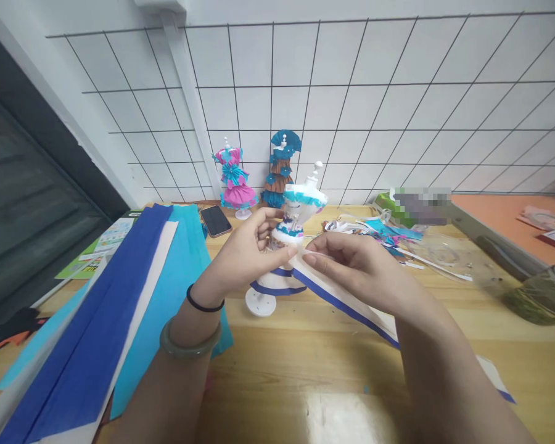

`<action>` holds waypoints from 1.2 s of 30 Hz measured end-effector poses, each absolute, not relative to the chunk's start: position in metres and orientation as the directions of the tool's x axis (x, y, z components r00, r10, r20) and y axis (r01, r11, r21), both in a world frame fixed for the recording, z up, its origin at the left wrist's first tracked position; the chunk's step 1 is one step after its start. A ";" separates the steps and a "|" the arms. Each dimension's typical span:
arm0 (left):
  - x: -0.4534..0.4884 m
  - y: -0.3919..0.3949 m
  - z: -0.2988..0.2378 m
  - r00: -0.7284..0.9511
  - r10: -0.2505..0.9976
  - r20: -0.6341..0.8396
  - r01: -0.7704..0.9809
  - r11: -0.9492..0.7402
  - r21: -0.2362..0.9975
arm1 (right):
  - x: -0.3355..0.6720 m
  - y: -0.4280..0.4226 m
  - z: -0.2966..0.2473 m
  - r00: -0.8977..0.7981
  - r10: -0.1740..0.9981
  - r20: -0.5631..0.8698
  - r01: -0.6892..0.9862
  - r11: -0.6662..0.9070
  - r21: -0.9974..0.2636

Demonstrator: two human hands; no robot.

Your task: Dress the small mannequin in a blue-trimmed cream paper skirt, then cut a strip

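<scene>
Right hand (351,265), reaching in from the near right, pinches a long white paper strip with a blue edge (346,303) between thumb and forefinger at the waist of a small white plastic dress-form mannequin (300,203). It stands mid-table, and the left hand (247,250) grips that waist with curled fingers. Left of them lie blue, white and teal paper sheets (120,320).
</scene>
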State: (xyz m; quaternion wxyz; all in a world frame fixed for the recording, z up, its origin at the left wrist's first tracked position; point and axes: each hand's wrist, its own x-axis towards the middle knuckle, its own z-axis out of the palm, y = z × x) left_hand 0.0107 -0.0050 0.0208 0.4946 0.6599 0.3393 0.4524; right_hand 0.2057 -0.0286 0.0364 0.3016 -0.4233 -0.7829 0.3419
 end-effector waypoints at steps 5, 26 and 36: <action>0.011 -0.006 0.022 0.373 0.890 0.264 0.004 -0.286 0.958 | 0.203 -0.027 0.033 -0.451 0.868 0.208 0.454 0.424 -0.784; 0.012 -0.003 0.016 0.352 0.877 0.327 -0.030 -0.339 0.940 | 0.199 -0.025 0.028 -0.288 0.903 0.319 0.504 0.426 -0.751; 0.013 -0.005 0.018 0.323 0.890 0.323 -0.027 -0.333 0.943 | 0.197 -0.031 0.032 -0.319 0.862 0.394 0.484 0.505 -0.714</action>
